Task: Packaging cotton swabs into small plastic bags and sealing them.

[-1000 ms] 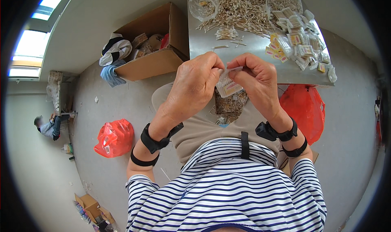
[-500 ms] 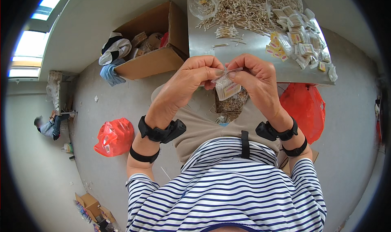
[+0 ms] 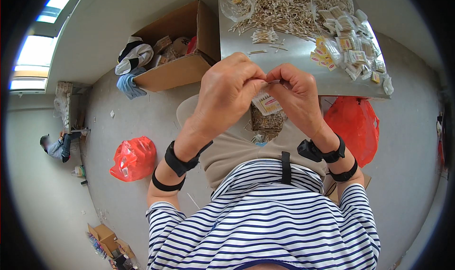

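A small clear plastic bag of cotton swabs (image 3: 268, 105) with a printed card hangs from my fingers, just off the table's near edge. My left hand (image 3: 228, 87) pinches the bag's top edge between thumb and fingers. Right beside it, my right hand (image 3: 297, 92) grips the same top edge, its thumb lying over the front. The hands nearly touch, and the fingers hide most of the bag's mouth. Beyond them on the metal table (image 3: 232, 47) lie a small bundle of swabs (image 3: 264, 36) and a few loose ones.
A big heap of loose swabs (image 3: 284, 9) covers the table's far part. Filled swab bags (image 3: 350, 45) and yellow cards (image 3: 323, 55) lie at right. A cardboard box (image 3: 177, 73) stands left; red plastic bags (image 3: 134, 158) sit on the floor. Another person (image 3: 57, 146) sits far left.
My left hand has rolled over and risen slightly, its back now turned up. Both hands still hold the bag, and the fingers now cover more of its top.
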The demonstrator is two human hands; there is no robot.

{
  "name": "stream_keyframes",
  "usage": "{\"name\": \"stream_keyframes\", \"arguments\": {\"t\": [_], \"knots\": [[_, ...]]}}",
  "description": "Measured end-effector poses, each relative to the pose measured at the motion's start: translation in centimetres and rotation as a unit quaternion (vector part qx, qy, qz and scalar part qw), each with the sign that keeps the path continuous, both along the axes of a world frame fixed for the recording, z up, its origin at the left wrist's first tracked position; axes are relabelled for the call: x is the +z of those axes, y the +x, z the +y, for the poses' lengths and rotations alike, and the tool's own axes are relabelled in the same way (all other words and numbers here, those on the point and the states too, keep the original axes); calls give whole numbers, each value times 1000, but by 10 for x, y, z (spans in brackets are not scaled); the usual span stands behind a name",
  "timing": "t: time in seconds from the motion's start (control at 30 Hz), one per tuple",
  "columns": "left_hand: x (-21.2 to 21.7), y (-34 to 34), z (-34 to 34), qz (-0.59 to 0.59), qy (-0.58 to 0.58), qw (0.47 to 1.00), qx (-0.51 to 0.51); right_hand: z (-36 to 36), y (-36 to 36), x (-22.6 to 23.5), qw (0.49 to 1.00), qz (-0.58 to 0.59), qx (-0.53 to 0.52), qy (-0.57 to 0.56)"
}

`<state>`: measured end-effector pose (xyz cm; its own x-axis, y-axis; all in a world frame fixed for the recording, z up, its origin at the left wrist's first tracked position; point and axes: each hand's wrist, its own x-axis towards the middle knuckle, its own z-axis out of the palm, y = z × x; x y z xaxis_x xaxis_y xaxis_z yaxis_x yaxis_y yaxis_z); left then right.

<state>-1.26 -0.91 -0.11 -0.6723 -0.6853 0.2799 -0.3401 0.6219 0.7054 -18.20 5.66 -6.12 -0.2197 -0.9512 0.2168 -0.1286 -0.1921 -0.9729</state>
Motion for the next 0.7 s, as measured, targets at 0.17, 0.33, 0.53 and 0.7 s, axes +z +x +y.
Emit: {"name": "stream_keyframes", "arguments": {"t": [0.17,0.33,0.53,0.7], "knots": [[-7,-4,4,-38,-109,993,-3,0,4,1,994,96,-34,-50],[-7,-3,0,-8,0,1000,-1,2,5,0,997,66,-19,-27],[-6,-5,3,-1,-39,999,-5,1,2,-3,998,64,-18,-22],[-6,-5,1,-33,-69,997,-1,1,4,-1,998,54,-6,-14]]}}
